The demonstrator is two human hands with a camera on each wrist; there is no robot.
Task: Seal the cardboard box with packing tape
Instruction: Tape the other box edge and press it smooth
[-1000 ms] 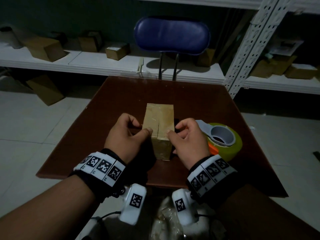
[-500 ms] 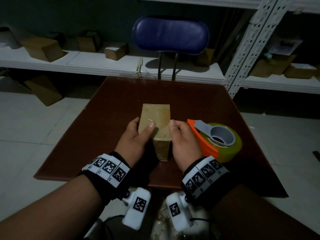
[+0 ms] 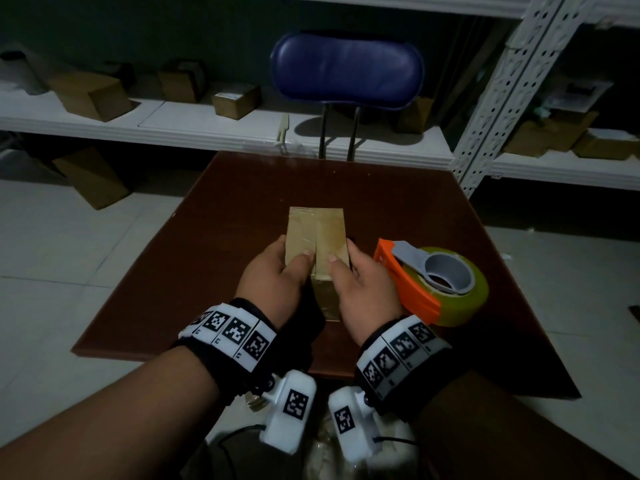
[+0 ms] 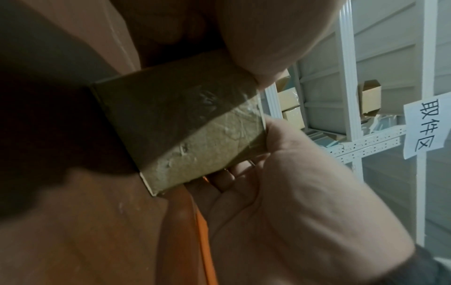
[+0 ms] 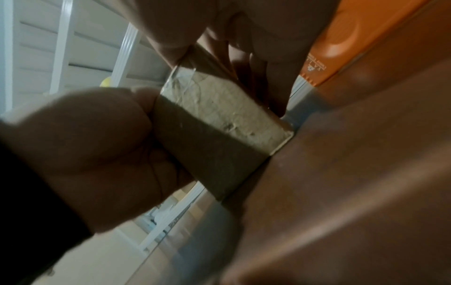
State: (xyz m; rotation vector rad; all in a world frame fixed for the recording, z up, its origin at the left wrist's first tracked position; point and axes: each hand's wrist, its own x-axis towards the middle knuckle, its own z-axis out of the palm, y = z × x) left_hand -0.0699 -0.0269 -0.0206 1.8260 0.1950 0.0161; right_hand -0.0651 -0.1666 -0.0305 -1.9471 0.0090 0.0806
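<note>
A small cardboard box (image 3: 317,233), covered in shiny clear tape, lies lengthwise on the dark brown table (image 3: 221,209). My left hand (image 3: 291,261) grips its left side with the thumb on top. My right hand (image 3: 346,263) grips the right side the same way, its thumb beside the centre seam. The left wrist view shows the box's near end (image 4: 175,125) between my left thumb above and my right hand (image 4: 280,183) below. In the right wrist view the box (image 5: 219,123) sits between my left hand (image 5: 85,144) and my right fingers. The tape dispenser (image 3: 433,285), orange with a yellowish roll, lies unheld just right of my right hand.
A blue-backed chair (image 3: 346,71) stands behind the table's far edge. White metal shelves (image 3: 173,123) with several cardboard boxes run along the back wall, and a white upright (image 3: 491,98) stands at the right. Another box (image 3: 93,178) lies on the tiled floor at the left.
Both hands have slid forward from pinching the box's near top edge to gripping its long sides, thumbs on top. The box has barely moved. The dispenser's orange body has come into view.
</note>
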